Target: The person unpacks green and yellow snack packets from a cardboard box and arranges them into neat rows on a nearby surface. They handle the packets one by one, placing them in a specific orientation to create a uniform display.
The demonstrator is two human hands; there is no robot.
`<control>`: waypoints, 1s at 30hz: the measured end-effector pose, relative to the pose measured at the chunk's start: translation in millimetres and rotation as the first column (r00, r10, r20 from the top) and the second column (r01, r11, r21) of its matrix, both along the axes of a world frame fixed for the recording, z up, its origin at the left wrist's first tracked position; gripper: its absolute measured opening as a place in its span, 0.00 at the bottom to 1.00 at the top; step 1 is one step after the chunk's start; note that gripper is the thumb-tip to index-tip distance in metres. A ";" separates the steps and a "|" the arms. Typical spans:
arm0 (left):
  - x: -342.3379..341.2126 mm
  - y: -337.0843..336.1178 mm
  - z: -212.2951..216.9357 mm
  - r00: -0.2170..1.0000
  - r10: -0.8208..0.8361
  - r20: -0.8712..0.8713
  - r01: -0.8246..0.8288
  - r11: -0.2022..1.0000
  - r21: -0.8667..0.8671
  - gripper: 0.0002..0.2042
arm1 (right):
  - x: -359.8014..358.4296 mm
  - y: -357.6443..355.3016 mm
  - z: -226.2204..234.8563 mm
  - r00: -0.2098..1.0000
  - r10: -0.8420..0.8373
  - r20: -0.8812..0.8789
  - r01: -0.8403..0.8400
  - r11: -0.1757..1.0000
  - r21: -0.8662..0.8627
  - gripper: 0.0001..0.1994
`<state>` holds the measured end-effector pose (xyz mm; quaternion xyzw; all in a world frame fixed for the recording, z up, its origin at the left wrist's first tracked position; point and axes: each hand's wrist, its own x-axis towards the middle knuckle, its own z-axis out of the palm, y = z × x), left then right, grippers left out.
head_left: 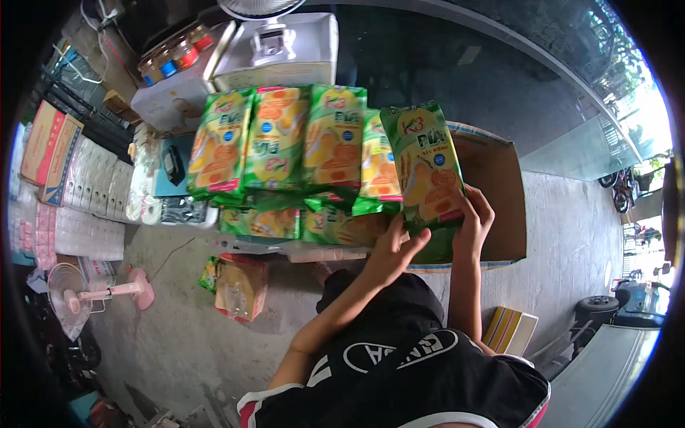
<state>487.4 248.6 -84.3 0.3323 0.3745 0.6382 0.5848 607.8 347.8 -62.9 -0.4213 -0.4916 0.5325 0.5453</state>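
Note:
A green and yellow plastic packet of pastries [427,160] is held up in front of me, tilted slightly. My right hand [474,217] grips its lower right edge. At the packet's lower left corner is my left hand [394,257], its thumb stretched apart from the fingers; some fingertips are hard to see. Left of the held packet, matching packets stand in a row, among them one at the far left [221,146], an upside-down one [276,139] and one in the middle [334,139]. More packets [260,222] lie below that row. Behind my right hand stands an open cardboard box [499,207].
A white fan [271,43] on a box and several jars [185,53] stand behind the packets. Wrapped white stacks [93,178] and a pink fan [100,292] are at left. On the floor sit a red-edged carton [242,287] and a yellow-striped box [510,329].

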 end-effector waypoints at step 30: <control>44.4 18.7 -21.9 0.871 0.272 -0.409 -0.360 0.920 -0.154 0.12 | 52.0 113.7 -285.8 0.559 0.811 0.172 -0.442 0.467 -0.765 0.30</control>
